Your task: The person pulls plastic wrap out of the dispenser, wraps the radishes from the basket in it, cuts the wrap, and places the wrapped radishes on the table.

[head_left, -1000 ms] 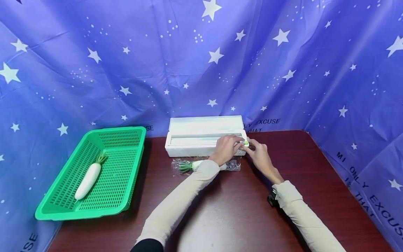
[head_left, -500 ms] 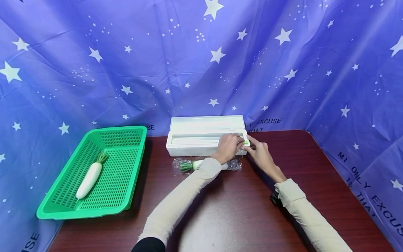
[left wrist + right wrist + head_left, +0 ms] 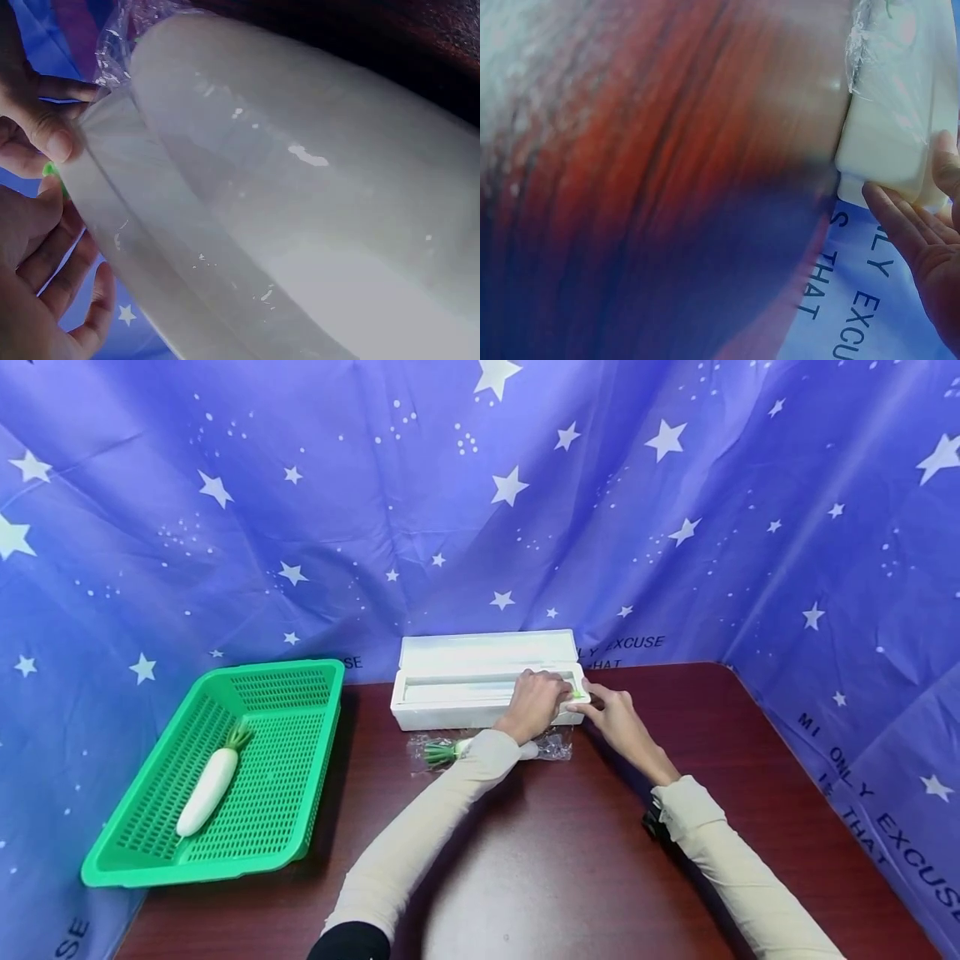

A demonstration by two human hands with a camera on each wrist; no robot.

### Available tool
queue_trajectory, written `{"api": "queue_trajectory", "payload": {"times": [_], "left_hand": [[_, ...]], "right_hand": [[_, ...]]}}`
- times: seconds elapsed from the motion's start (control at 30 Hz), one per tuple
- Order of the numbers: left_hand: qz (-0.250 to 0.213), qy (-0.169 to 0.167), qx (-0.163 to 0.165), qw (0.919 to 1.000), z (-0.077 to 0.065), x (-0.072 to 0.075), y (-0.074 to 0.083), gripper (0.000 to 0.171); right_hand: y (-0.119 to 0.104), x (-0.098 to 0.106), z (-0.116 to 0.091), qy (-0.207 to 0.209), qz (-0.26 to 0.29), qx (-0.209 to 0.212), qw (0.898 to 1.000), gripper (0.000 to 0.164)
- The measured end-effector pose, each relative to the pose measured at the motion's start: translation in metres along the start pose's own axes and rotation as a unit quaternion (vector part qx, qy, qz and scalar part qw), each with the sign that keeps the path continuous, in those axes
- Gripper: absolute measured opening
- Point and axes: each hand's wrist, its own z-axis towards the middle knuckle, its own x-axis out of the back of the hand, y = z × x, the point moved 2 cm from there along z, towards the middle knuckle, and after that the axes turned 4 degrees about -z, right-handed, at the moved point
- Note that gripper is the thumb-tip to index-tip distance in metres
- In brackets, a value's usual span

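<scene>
A long white cling film dispenser box (image 3: 431, 718) stands at the back of the table with its lid raised. My left hand (image 3: 535, 703) reaches over its front to the right end and pinches a small green slider (image 3: 577, 695) on the edge. At that same end my right hand (image 3: 622, 727) grips the box, its thumb (image 3: 58, 142) on the front face and fingers (image 3: 892, 217) along the end. Just in front of the box lies a white radish (image 3: 528, 750) with green stalks in clear film, partly hidden by my left forearm. The left wrist view shows it close up.
To the left stands a green perforated basket (image 3: 303, 810) with another white radish (image 3: 208, 792) in it. The dark wooden table (image 3: 570, 860) ends at the back against a blue star-patterned curtain (image 3: 450, 527).
My left hand and the green slider have shifted very slightly left along the box edge. My right hand keeps its grip at the box end, and the head view has tilted a little.
</scene>
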Motion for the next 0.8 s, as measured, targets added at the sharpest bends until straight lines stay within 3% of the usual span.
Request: {"api": "queue_trajectory", "payload": {"times": [0.23, 0.5, 0.67, 0.8], "left_hand": [[0.031, 0.002, 0.002, 0.9995, -0.003, 0.000, 0.002, 0.016], [0.033, 0.008, 0.002, 0.9994, -0.006, -0.001, 0.000, 0.014], [0.033, 0.000, 0.009, 0.9994, -0.011, 0.001, -0.006, 0.015], [0.007, 0.011, 0.012, 0.9998, -0.021, 0.007, -0.016, 0.014]], "right_hand": [[0.000, 0.001, 0.001, -0.010, 0.000, 0.004, 1.000, 0.049], [0.000, 0.000, 0.000, 0.002, -0.002, 0.007, 1.000, 0.049], [0.000, -0.002, 0.001, -0.002, 0.000, 0.010, 1.000, 0.050], [0.001, 0.001, 0.000, 0.000, -0.001, 0.007, 1.000, 0.050]]}}
